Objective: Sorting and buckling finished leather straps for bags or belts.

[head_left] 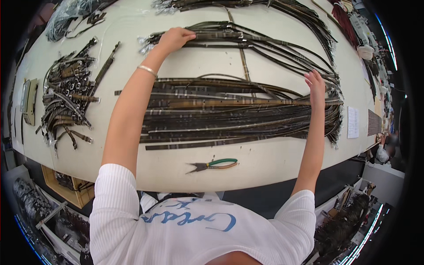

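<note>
My left hand (175,38) reaches far across the cream table (176,168) and rests on the left end of a bundle of long dark belt straps (247,42). A silver bracelet (147,70) circles that wrist. My right hand (316,86) lies flat on the right end of a nearer, wider layer of dark and brown straps (221,110), fingers together and pointing away. Whether either hand actually grips a strap cannot be seen. Both arms stretch out from white short sleeves.
Green-handled pliers (214,165) lie near the front edge. A heap of short buckled strap pieces (68,99) sits at the left, beside a small box (29,99). More straps (274,6) run along the far edge. Paper sheets (353,122) lie at the right.
</note>
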`<state>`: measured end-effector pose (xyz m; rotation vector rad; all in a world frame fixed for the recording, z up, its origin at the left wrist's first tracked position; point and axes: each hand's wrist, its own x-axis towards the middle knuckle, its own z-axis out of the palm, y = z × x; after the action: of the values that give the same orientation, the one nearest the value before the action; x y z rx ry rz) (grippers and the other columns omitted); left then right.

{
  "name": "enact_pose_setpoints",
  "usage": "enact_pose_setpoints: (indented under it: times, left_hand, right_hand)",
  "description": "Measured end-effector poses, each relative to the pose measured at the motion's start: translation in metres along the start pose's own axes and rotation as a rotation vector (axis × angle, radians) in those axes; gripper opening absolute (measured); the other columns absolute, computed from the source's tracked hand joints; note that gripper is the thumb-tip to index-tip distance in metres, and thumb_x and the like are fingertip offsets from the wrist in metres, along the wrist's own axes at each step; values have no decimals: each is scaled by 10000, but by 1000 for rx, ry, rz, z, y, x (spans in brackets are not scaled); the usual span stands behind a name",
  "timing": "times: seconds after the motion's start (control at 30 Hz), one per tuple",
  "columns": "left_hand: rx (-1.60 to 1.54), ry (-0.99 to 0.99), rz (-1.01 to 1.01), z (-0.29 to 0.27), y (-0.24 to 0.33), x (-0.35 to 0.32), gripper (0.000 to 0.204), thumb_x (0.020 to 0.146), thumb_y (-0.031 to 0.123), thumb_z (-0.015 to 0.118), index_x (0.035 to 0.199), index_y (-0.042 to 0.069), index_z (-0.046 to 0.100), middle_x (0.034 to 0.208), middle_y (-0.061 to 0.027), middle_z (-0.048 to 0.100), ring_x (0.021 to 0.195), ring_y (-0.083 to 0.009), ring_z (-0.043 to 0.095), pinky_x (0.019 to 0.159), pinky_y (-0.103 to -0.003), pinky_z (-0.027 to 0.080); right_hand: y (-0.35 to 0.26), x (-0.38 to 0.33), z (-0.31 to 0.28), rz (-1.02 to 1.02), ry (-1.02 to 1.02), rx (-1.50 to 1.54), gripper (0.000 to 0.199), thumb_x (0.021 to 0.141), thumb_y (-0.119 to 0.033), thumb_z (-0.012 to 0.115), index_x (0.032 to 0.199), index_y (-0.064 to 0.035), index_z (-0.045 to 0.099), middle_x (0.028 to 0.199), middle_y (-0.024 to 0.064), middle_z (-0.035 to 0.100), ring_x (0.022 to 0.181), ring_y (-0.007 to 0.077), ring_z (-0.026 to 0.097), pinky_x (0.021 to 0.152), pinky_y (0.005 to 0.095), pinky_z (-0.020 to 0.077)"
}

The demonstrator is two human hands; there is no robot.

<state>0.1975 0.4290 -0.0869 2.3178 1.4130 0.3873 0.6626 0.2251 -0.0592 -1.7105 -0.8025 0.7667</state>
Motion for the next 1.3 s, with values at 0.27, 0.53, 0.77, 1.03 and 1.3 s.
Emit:
enact_pose_setpoints:
  times: [0.27,0.53,0.77,1.03,1.3]
  left_hand:
    - [99,562,384,-49,23,-97,330,905,205,606,1204,70,573,1136,-158,608,1110,-339,525,953,-480,409]
    - [-198,385,133,-8,47,-311,169,803,31,670,972,32,671,1033,-74,612,1041,-263,539,896,-364,441]
    - [-16,431,172,5,49,-342,222,756,29,691,973,61,665,990,-70,591,1021,-265,533,854,-392,440]
    - [-50,269,220,32,54,-363,211,761,72,693,963,38,645,961,-79,577,964,-265,533,806,-381,440]
    - [39,157,216,25,53,-376,191,811,74,638,997,43,610,897,-94,595,860,-259,561,746,-371,444]
  right_hand:
    - [-15,-202,78,-281,-316,-130,181,937,-71,570,1076,14,647,1051,75,651,966,139,611,846,245,472]
    - [-1,-298,136,-420,-383,-339,107,873,-38,622,963,-5,668,970,107,662,851,209,630,750,287,498]
    - [11,-339,146,-426,-258,-452,104,842,-32,621,934,-18,665,941,83,658,852,238,603,748,328,477]
    - [45,-342,134,-611,-81,-735,226,802,-25,616,1018,-61,674,1041,71,628,988,293,510,867,389,441]
    - [55,-340,122,-495,-66,-774,358,808,-77,642,1166,-85,623,1122,121,522,1027,307,473,898,399,438]
